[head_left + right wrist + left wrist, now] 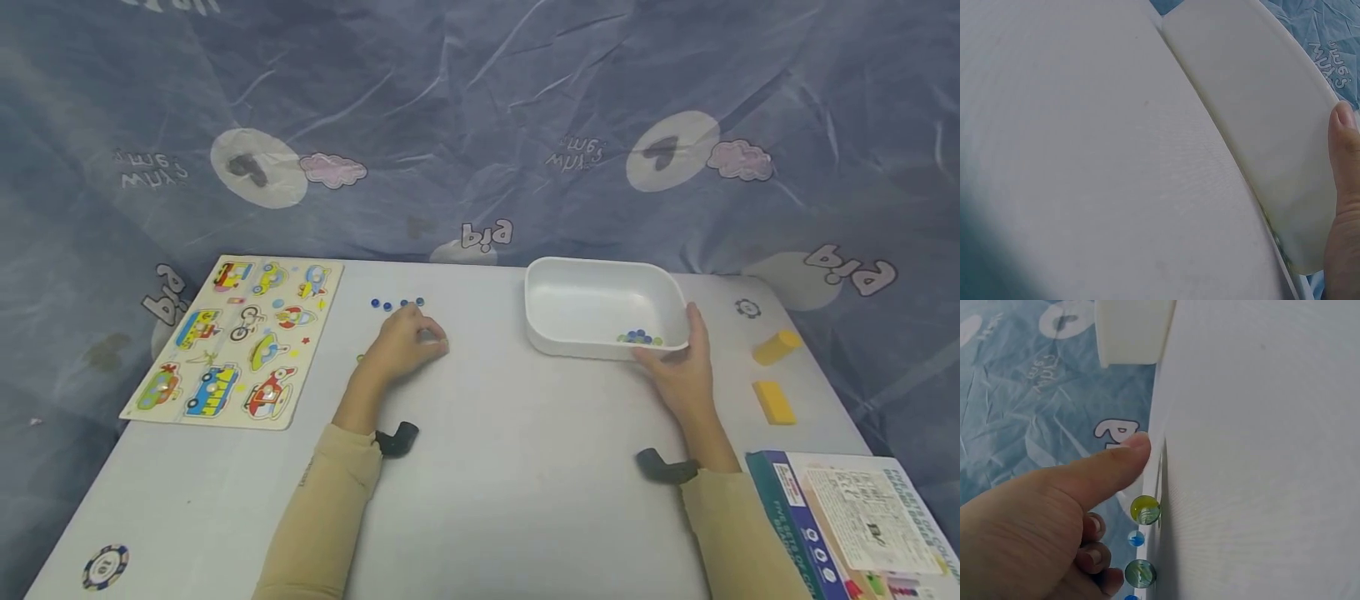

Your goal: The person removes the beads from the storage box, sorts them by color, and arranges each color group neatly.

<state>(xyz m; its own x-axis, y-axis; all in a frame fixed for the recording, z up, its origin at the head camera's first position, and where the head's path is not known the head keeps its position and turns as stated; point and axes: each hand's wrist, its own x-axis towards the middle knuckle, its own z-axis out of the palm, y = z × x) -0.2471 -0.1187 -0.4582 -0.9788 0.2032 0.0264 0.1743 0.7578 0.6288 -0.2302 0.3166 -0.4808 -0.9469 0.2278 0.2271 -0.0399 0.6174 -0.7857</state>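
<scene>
My left hand (pixel 405 343) is just in front of several small blue marbles (pixel 387 307) on the white table. Its thumb and index finger curve toward each other; I cannot tell whether a marble is between the tips. In the left wrist view, the thumb (pixel 1113 470) points forward above a yellow-green marble (pixel 1146 509), with a blue marble (pixel 1136 537) and a greenish marble (pixel 1141 573) nearby. My right hand (pixel 684 375) grips the near right corner of a white plastic tub (pixel 577 350), its thumb (pixel 1344 150) against the outer wall. Blue and green marbles (pixel 639 337) lie inside that corner.
A wooden picture puzzle board (pixel 247 333) lies at the left. Right of the tub are a yellow cylinder (pixel 777 347) and a yellow block (pixel 774 403), with a boxed set (pixel 862 517) at the near right corner. Fabric hangs behind the table.
</scene>
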